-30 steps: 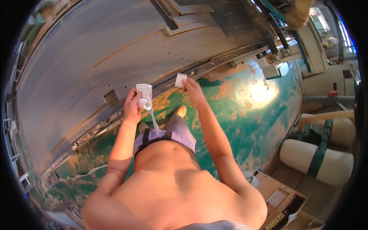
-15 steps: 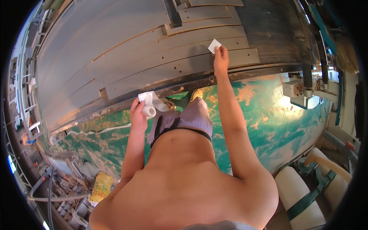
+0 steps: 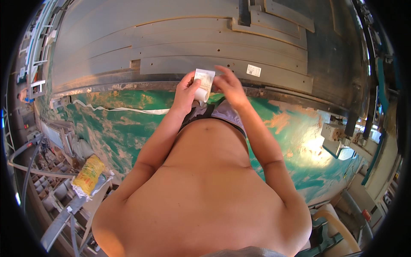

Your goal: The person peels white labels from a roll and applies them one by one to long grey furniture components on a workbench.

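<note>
Head view: left hand [image 3: 185,92] grip closed around white label roll [image 3: 203,83], right hand [image 3: 229,85] fingertips pinching its top label.

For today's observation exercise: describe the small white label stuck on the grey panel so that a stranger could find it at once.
Start at the big grey metal panel filling the top of the view, above the green floor. Follow its lower boards rightward, past the left hand, which holds a label roll, and the right hand. The white label is the only pale rectangle stuck there.
</note>
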`<control>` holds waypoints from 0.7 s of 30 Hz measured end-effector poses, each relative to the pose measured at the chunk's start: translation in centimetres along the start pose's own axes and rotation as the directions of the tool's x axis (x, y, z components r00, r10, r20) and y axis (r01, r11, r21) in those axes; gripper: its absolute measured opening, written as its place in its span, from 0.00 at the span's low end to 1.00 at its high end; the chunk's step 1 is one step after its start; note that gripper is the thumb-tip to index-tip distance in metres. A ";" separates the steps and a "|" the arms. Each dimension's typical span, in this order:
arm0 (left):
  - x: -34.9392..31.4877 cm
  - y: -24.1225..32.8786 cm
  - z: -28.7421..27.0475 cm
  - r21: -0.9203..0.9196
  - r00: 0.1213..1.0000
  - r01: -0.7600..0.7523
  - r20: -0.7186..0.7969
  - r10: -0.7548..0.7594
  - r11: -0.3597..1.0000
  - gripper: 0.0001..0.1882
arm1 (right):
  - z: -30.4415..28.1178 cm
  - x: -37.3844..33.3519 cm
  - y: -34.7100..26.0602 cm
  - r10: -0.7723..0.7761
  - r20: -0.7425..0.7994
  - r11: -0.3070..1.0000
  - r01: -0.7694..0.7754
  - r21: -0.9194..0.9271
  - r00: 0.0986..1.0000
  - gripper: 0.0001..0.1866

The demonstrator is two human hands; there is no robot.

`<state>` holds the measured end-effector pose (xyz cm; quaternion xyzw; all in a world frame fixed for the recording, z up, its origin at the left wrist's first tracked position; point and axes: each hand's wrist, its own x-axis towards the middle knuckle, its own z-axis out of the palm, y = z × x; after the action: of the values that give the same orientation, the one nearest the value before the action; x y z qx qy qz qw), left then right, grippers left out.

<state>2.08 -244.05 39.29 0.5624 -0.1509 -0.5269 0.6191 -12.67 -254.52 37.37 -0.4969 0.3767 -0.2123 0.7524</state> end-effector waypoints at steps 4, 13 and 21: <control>0.6 -0.2 -3.0 -0.163 0.975 0.222 0.012 -0.223 0.961 0.14 | 3.4 3.5 -0.3 -0.113 -0.066 0.956 0.091 -0.279 0.991 0.20; 0.0 0.4 -6.3 0.132 0.992 0.125 0.008 -0.127 0.983 0.15 | 3.4 6.5 -0.7 -0.115 0.376 0.653 0.355 -0.669 0.920 0.13; -0.5 1.0 -7.8 0.120 0.986 0.164 -0.047 -0.159 0.979 0.11 | -11.9 14.6 1.7 0.026 -0.242 0.957 0.046 0.288 0.970 0.15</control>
<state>8.43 -239.64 37.79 0.6197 -0.1254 -0.5544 0.5412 -12.85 -270.93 28.03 -0.3529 0.4282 -0.3283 0.7645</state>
